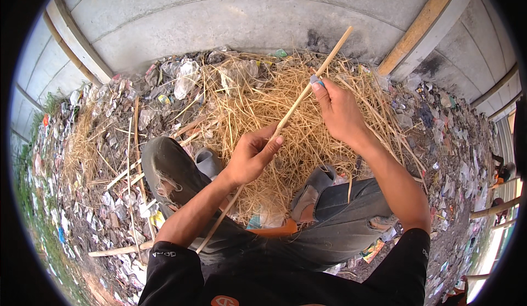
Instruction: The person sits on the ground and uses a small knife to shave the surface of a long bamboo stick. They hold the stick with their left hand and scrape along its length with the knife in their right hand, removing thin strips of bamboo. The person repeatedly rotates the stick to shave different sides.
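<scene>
A long, pale bamboo stick slants across the middle, from above my left thigh up toward the far wall. My left hand is closed round its middle, thumb lying along the top. Farther up the stick, my right hand grips a small grey and blue tool that touches the wood. Most of that tool is hidden in my fingers, so its exact kind cannot be made out. Beneath both hands spreads a heap of thin, straw-coloured shavings, between and beyond my feet.
A grey concrete panel wall stands beyond the heap, with a bamboo post at right. Plastic litter covers the ground around. More sticks lie left of my left knee. Grey shoes are on my feet.
</scene>
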`<action>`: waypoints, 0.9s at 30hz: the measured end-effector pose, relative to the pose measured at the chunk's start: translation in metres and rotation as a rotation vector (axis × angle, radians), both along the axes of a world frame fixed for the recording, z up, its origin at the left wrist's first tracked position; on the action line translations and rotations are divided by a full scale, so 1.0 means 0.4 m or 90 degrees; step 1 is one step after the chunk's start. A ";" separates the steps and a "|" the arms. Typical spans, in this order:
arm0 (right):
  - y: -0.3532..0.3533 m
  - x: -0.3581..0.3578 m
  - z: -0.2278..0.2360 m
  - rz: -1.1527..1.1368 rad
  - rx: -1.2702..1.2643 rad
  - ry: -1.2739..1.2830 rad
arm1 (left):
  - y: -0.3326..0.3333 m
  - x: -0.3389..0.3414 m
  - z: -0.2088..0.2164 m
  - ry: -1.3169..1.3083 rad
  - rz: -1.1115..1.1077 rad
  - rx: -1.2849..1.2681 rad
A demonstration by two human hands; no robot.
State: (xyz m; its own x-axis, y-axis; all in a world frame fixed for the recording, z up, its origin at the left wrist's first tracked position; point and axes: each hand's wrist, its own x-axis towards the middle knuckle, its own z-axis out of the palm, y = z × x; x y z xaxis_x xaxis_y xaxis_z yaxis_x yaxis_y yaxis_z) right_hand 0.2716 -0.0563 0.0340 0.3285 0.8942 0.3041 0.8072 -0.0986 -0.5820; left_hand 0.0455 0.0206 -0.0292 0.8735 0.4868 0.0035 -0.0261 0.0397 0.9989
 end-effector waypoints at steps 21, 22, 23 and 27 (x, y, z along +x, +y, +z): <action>0.010 -0.062 -0.016 0.064 -0.059 -0.018 | 0.019 0.015 0.000 -0.019 0.035 -0.063; 0.000 -0.078 -0.030 0.083 -0.068 -0.021 | 0.021 0.019 -0.001 -0.028 0.029 -0.063; -0.003 -0.091 -0.040 0.103 -0.077 -0.017 | 0.024 0.016 -0.002 -0.022 0.026 -0.064; 0.024 -0.061 -0.011 0.079 -0.056 0.007 | 0.030 0.015 0.003 -0.031 0.019 -0.076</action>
